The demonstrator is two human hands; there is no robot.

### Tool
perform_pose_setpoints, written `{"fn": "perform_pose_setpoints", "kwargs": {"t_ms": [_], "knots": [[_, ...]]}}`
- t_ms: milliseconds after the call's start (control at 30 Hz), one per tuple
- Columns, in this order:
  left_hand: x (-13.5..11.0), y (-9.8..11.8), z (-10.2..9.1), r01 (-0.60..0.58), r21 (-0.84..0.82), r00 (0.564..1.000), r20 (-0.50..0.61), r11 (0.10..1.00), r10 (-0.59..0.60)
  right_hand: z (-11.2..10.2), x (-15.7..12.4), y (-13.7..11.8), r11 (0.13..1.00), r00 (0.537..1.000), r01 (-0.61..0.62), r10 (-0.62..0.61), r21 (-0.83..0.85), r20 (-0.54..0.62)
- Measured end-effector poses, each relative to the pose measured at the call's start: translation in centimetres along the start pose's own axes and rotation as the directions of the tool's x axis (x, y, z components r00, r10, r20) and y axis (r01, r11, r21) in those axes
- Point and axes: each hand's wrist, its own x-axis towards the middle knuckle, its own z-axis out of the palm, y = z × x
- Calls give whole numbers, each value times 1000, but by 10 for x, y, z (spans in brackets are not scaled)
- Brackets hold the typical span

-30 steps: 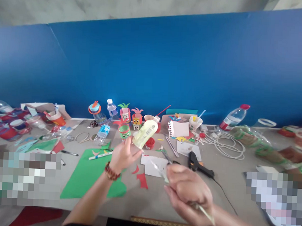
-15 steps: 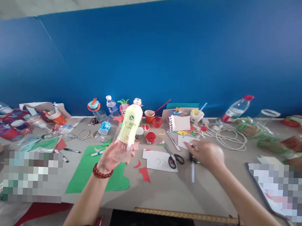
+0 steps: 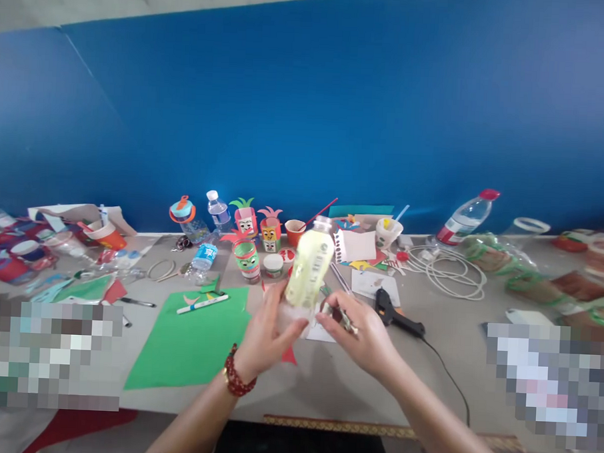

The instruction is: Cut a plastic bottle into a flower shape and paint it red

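Bottle (image 3: 310,267) blurred, left fingers (image 3: 293,333) clamped round lower end; right fingers (image 3: 331,326): state unclear.

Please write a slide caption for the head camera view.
Left hand holds a yellow-labelled bottle above a cluttered craft table, right hand close beside it.

Soft, even light, faint shadow on the table (image 3: 342,392), slightly blurred bottle (image 3: 307,270), stretched outer edges.

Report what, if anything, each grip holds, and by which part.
Left grip: a yellow-labelled clear plastic bottle, held around its lower end. Right grip: seemingly something small, too blurred to identify.
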Motion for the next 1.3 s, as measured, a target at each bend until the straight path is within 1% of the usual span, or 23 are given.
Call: {"fn": "perform_pose_setpoints", "kwargs": {"t_ms": [67,100,167,200,267,333,367,433,467,533,567,633,700,767,800,867,933,967,1033,1100,1167,1233,1300], "knots": [[-3,3,8,-25,143,998,-50,989,32,7,-1,-2,1000,1000,-28,28,-9,-8],[-5,5,11,-36,175,997,-63,984,48,10,-1,-1,998,998,-57,57,-13,-8],[-6,7,15,-65,141,996,-58,988,74,16,-2,2,993,993,-116,116,6,19],[-6,7,15,-74,67,996,-36,995,77,18,-2,5,990,989,-140,138,27,47],[-6,5,14,-40,-170,999,25,985,45,20,-3,11,984,983,-157,148,86,105],[-6,1,13,63,-401,996,87,914,-30,20,-4,17,975,981,-148,123,164,152],[-6,-1,12,118,-476,991,111,871,-73,20,-4,20,971,980,-140,108,195,166],[-5,-6,14,169,-531,986,98,830,-139,20,-5,25,969,981,-137,103,207,166],[-5,-8,15,160,-518,987,59,840,-151,19,-5,26,973,983,-141,115,182,145],[-6,-10,19,99,-417,991,-43,903,-129,18,-6,25,986,990,-132,125,99,71],[-7,-11,21,64,-330,991,-87,942,-97,17,-6,23,993,994,-104,102,55,37],[-8,-9,25,3,-97,987,-157,995,-18,16,-7,17,1000,1000,4,-4,-26,12],[-10,-7,29,-24,142,978,-201,990,52,15,-7,10,988,992,123,-121,-95,27],[-12,-5,32,-33,301,969,-224,953,104,16,-6,6,971,983,183,-180,-154,30],[-13,-5,33,-39,339,969,-218,940,118,17,-5,5,964,981,193,-191,-181,28],[-15,-6,35,-56,344,977,-174,937,122,18,-5,4,952,979,205,-204,-227,28],[-16,-10,35,-65,265,988,-118,962,99,19,-5,5,944,975,220,-219,-248,34],[-17,-13,35,-54,188,993,-94,981,72,19,-5,5,944,974,226,-224,-241,37],[-18,-18,33,-5,-26,997,-75,1000,3,19,-5,5,957,975,220,-215,-186,46],[-17,-23,29,51,-246,992,-96,968,-77,20,-5,9,979,983,181,-176,-91,55],[-16,-27,24,75,-392,979,-145,917,-142,23,-4,18,994,991,111,-110,-11,72],[-14,-29,20,87,-471,965,-179,878,-192,27,-4,30,1000,992,21,-21,7,127],[-13,-29,17,106,-518,961,-167,849,-222,30,-3,42,997,970,-64,69,-32,234]]}}
